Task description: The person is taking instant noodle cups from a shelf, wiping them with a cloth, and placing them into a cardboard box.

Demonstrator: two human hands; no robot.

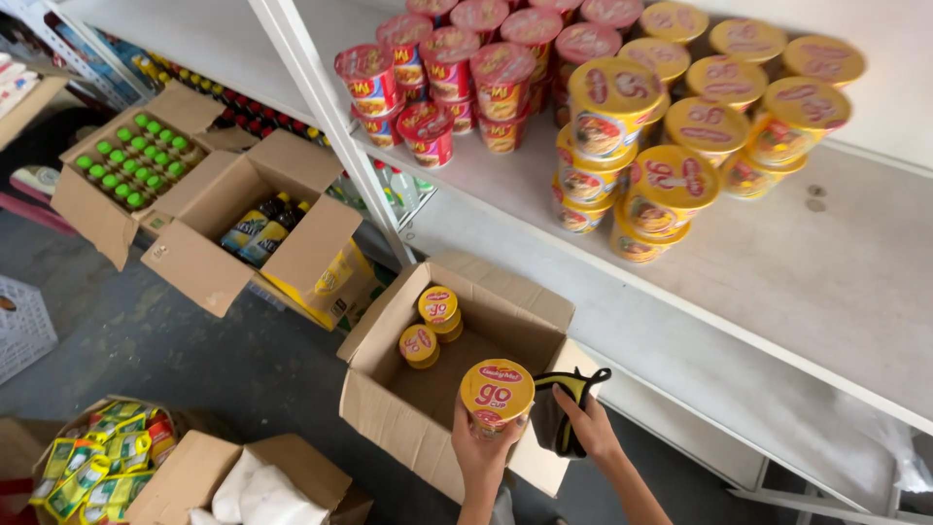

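My left hand grips a yellow noodle cup with a red-lettered lid, held over the near edge of an open cardboard box. My right hand is closed on a dark cloth with yellow trim at the box's right flap. Two more yellow cups stand at the back of the box. On the white shelf above, yellow cups are stacked on the right and red cups on the left.
On the grey floor are an open box of green-capped bottles, a box of dark bottles, a box of yellow-green packets and a box holding white plastic. A white shelf upright rises beside the boxes.
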